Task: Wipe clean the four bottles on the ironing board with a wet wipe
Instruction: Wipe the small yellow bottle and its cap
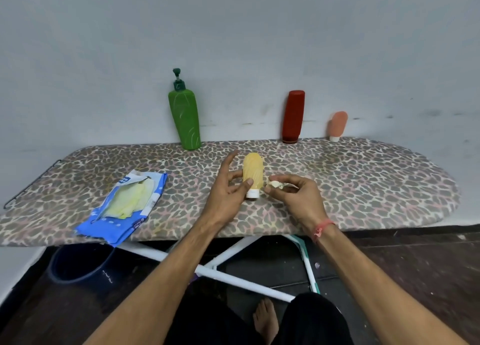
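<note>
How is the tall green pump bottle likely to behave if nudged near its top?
The green pump bottle is tall, tapers to a narrow base and leans toward the wall, so it would probably tip easily. The padded ironing board likely makes it less steady. Its fill level, and so its weight, cannot be judged.

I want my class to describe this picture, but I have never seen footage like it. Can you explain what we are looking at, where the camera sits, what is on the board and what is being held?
There is no machine here. The one picture comes from a camera worn on a person's head, looking forward and down at their own two bare arms.

The left hand holds a yellow bottle upright, white cap down. The right hand pinches a crumpled wet wipe in its fingers, just beside the bottle.

On the leopard-print ironing board lies an opened blue pack of wipes. Along the far edge, by the wall, stand a green pump bottle, a red bottle and a small pink bottle.
</note>
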